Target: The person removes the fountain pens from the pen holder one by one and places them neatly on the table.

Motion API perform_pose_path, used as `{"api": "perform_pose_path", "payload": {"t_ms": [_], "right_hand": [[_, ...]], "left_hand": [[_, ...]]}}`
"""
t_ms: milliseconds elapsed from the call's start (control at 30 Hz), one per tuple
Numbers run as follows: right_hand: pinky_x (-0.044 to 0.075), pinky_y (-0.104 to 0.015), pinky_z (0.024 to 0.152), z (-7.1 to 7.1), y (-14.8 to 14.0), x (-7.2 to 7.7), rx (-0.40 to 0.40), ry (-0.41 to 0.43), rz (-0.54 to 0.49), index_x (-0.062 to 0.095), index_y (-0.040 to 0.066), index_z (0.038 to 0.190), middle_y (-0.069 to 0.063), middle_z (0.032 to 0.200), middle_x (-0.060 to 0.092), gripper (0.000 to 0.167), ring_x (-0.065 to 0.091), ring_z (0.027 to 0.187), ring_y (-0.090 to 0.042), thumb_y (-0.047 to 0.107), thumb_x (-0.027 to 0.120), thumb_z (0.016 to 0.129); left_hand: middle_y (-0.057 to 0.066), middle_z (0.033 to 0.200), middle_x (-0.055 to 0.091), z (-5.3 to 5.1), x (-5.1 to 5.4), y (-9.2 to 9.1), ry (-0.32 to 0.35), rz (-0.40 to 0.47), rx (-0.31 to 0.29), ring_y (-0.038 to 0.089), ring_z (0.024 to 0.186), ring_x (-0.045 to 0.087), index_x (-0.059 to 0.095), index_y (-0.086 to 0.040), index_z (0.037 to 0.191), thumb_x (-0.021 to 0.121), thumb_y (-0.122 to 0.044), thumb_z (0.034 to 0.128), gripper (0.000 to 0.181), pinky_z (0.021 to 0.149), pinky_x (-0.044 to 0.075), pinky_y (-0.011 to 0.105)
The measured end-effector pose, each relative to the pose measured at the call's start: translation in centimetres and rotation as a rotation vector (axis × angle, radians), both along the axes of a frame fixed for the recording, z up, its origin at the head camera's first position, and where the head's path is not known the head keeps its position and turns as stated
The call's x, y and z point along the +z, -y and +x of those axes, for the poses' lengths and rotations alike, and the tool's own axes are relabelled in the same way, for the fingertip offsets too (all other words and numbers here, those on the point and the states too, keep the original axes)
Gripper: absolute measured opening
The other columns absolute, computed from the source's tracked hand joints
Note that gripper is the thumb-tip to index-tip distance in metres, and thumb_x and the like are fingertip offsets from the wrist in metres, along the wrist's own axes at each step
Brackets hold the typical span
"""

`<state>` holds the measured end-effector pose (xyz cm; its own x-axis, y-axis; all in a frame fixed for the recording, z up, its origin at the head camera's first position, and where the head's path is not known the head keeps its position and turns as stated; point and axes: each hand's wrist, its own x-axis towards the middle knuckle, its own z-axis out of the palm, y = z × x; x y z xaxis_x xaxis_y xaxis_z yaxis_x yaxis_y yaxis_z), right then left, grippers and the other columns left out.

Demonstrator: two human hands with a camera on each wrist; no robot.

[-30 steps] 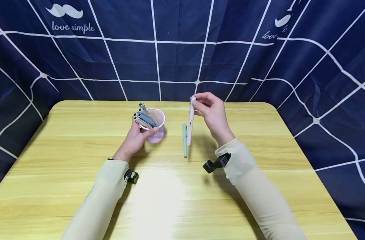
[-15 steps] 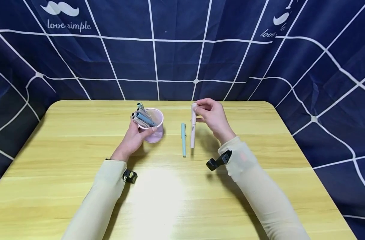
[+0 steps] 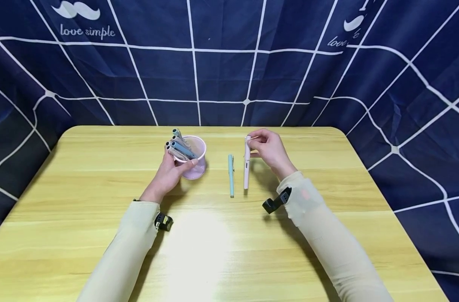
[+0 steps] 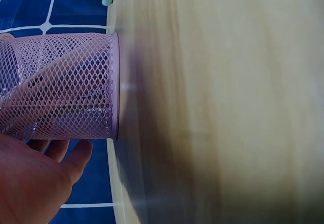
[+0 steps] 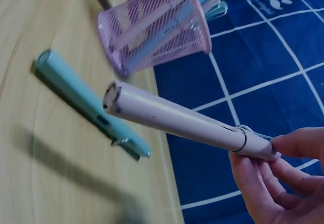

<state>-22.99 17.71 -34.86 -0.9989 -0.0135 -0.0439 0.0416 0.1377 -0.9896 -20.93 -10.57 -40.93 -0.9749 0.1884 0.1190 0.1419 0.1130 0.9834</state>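
A pink mesh pen cup (image 3: 194, 167) stands on the table with several pens (image 3: 182, 149) leaning in it, blue, pale and green. My left hand (image 3: 167, 178) grips the cup at its left side and rim; in the left wrist view the mesh wall (image 4: 66, 87) shows beside the fingers. My right hand (image 3: 271, 151) pinches a pale pink pen (image 5: 172, 120) by its clip end, the other end pointing down. In the head view that pen is just right of a teal pen (image 3: 231, 176), which lies on the table between the cup and my right hand.
The wood-grain table (image 3: 214, 260) ends at a far edge against a dark blue curtain (image 3: 222, 75) with white grid lines. Curtain also hangs at both sides. A small black camera (image 3: 276, 201) sits on the right wrist, another camera (image 3: 163, 221) on the left.
My right hand has moved slightly right and down in the head view with the pale pink pen, from beside the teal pen to a little apart from it. My left hand keeps holding the cup.
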Motion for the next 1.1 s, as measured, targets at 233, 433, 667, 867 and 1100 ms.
{"api": "perform_pose_path", "payload": {"t_ms": [233,433,667,867,1100], "right_hand": [[0.057,-0.037,0.074,-0.9,-1.3,-1.4,0.019,0.062,0.093,0.057,-0.012,0.113,-0.014,0.092,0.056,0.022,0.061,0.074,-0.015,-0.003,0.059,0.093],[0.057,-0.029,0.068,-1.4,-1.9,-2.5,0.023,0.113,0.126,0.056,-0.012,0.115,-0.013,0.094,0.056,0.024,0.062,0.07,-0.013,-0.001,0.058,0.093],[0.057,-0.03,0.067,-1.9,-1.4,-3.4,0.021,0.148,0.161,0.056,-0.01,0.113,-0.015,0.095,0.057,0.022,0.063,0.071,-0.017,-0.002,0.058,0.093],[0.058,-0.032,0.066,-2.0,-0.8,-4.9,0.041,0.207,0.219,0.057,-0.008,0.108,-0.015,0.091,0.06,0.02,0.063,0.07,-0.018,0.0,0.059,0.09],[0.057,-0.029,0.065,-2.2,-0.7,-5.5,0.018,0.223,0.218,0.058,-0.007,0.107,-0.017,0.09,0.061,0.018,0.061,0.071,-0.02,0.0,0.06,0.09]], "left_hand": [[0.019,0.137,0.045,-0.1,0.3,-0.2,-0.002,-0.009,-0.002,0.024,0.13,0.041,0.018,-0.005,0.148,0.07,-0.012,0.0908,0.077,0.112,0.024,0.035],[0.02,0.136,0.045,-0.2,0.3,-0.4,-0.003,-0.012,-0.001,0.025,0.13,0.041,0.02,-0.004,0.147,0.07,-0.012,0.0902,0.076,0.112,0.023,0.035],[0.018,0.137,0.044,-0.2,0.3,-0.2,-0.011,-0.022,0.007,0.025,0.13,0.041,0.021,-0.004,0.147,0.07,-0.014,0.0898,0.076,0.113,0.023,0.036],[0.018,0.139,0.042,0.4,-0.1,0.3,0.023,-0.049,0.012,0.026,0.13,0.041,0.019,-0.004,0.148,0.07,-0.014,0.0902,0.077,0.112,0.024,0.037],[0.018,0.137,0.042,0.2,0.0,0.2,0.023,-0.022,-0.005,0.025,0.128,0.043,0.018,-0.005,0.148,0.069,-0.013,0.0902,0.077,0.111,0.027,0.037]]}}
